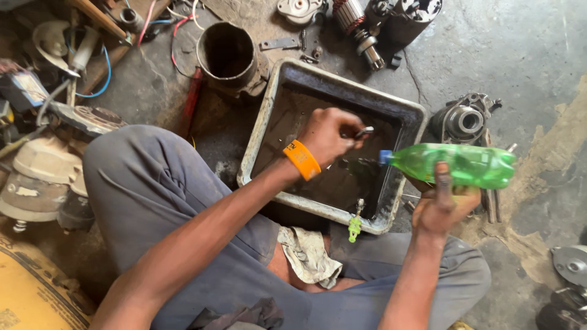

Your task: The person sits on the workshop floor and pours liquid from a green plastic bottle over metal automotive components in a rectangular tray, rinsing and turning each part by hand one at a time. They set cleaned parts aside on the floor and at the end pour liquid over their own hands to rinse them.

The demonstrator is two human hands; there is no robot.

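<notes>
A green plastic bottle [465, 165] is gripped on its side by the right hand [441, 208], its blue neck aimed over the rim of a grimy rectangular tray [269, 116] set on the concrete floor [526, 55]. A small metal part [364, 131] is pinched by the closed left hand [327, 135] above the tray's dark liquid.

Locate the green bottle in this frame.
In the head view the green bottle lies sideways in the right hand, right of centre, its blue-capped neck over the right rim of the tray, below a round metal housing.
</notes>
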